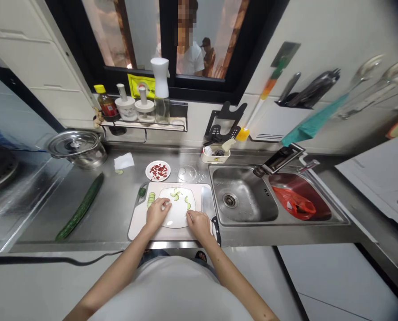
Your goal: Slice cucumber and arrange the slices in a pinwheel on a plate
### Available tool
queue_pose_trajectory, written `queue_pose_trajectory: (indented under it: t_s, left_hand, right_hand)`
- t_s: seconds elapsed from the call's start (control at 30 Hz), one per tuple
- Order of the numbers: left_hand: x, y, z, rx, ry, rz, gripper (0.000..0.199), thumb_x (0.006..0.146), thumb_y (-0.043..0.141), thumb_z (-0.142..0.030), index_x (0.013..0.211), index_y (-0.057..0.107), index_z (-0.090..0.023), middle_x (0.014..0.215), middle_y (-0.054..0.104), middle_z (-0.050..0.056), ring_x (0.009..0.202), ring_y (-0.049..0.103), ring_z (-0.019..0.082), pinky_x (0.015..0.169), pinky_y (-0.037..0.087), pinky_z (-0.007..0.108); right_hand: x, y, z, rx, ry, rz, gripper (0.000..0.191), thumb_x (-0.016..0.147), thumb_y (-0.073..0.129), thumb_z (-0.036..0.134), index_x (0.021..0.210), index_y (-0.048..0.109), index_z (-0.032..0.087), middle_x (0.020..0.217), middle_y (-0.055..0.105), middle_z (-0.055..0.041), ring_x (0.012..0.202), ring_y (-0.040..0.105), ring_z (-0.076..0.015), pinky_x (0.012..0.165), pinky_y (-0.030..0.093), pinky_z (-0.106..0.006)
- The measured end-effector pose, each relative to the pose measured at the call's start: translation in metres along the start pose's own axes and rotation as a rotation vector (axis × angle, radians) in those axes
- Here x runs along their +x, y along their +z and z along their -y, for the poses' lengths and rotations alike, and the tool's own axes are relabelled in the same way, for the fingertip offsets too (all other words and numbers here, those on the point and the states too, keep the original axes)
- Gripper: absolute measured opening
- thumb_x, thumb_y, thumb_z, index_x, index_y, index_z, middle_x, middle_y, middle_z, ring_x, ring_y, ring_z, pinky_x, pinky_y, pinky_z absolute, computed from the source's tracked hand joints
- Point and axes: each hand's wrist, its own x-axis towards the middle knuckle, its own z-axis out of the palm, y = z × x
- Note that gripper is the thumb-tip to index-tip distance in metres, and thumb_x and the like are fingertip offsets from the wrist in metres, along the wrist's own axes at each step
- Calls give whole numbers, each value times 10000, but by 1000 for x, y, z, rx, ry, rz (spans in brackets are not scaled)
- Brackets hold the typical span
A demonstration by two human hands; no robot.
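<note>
A square white plate (177, 218) lies on the cutting board (138, 223). Thin half-round cucumber slices (176, 194) form a small group at its far edge, and more curved slices (187, 203) sit near its right edge. Over the plate's left side is my left hand (157, 213), fingers curled toward the thumb; anything between them is too small to make out. At the plate's right edge my right hand (199, 224) pinches thumb and fingers together, just below the right slices; what it pinches is hidden. A row of cucumber slices (151, 199) rests on the board beside my left hand.
A knife (207, 203) lies on the board's right side, handle toward me. Beyond are a dish of chopped red pieces (157, 171) and a clear round lid or dish (186, 173). A whole cucumber (81, 207) and lidded pot (78, 149) stand left; the sink (248, 214) is right.
</note>
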Motion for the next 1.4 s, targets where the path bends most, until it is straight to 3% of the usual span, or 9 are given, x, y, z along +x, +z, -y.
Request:
queue_pose_trajectory:
  t_s: [0.33, 0.53, 0.73, 0.87, 1.03, 1.13, 1.23, 1.4]
  left_hand:
    - [-13, -33, 60, 72, -274, -104, 289, 832, 531, -374, 1048, 663, -234, 908, 681, 30, 829, 604, 181, 714, 408, 245]
    - [-16, -37, 59, 133, -353, -72, 304, 830, 523, -435, 1022, 645, -232, 867, 678, 43, 820, 610, 204, 670, 383, 256]
    - [-9, -28, 55, 200, -417, -30, 342, 797, 547, -510, 974, 637, -232, 874, 673, 62, 804, 611, 222, 647, 369, 263]
    - [-8, -19, 61, 165, -438, -76, 285, 779, 571, -464, 928, 637, -229, 874, 676, 53, 778, 607, 209, 640, 365, 255]
    - [-8, -13, 69, -53, -422, -173, 198, 748, 590, -409, 782, 618, -216, 760, 658, 11, 698, 586, 167, 622, 372, 229]
    - [-6, -18, 64, -307, -402, -207, 219, 687, 639, -398, 768, 608, -196, 735, 651, 5, 674, 580, 150, 625, 401, 222]
    - [-4, -30, 49, -599, -414, -167, 290, 625, 697, -388, 796, 611, -171, 713, 655, 13, 631, 584, 136, 603, 424, 221]
    - [0, -55, 8, -774, -346, -117, 338, 562, 763, -407, 755, 645, -157, 714, 685, 37, 673, 624, 154, 657, 470, 248]
  right_hand:
    - [-3, -2, -2, 39, 16, -40, 296, 920, 416, 253, 854, 701, 208, 759, 716, -39, 671, 594, -145, 617, 271, -254]
    - [-2, -6, -2, 89, 4, -60, 307, 925, 406, 264, 894, 705, 199, 755, 712, -52, 684, 595, -148, 620, 287, -241]
    - [-4, -4, -4, 98, 10, -80, 318, 930, 401, 279, 896, 707, 201, 745, 710, -47, 682, 601, -153, 626, 303, -237]
    - [-6, -4, -7, 110, 15, -86, 316, 927, 401, 269, 897, 708, 201, 765, 712, -50, 707, 610, -149, 635, 319, -226]
    - [-9, -6, -9, 127, 32, -92, 323, 927, 395, 275, 903, 709, 205, 771, 713, -49, 720, 619, -152, 640, 338, -223]
    - [-9, -8, -7, 156, 36, -100, 330, 925, 391, 280, 894, 711, 206, 751, 707, -47, 702, 617, -152, 635, 350, -224]
    - [-5, -14, -1, 223, 38, -126, 340, 920, 386, 293, 886, 711, 196, 716, 691, -48, 673, 607, -156, 632, 368, -232]
    - [11, -37, 19, 496, 23, -195, 299, 888, 445, 337, 937, 694, 179, 759, 680, -50, 679, 594, -155, 653, 418, -244]
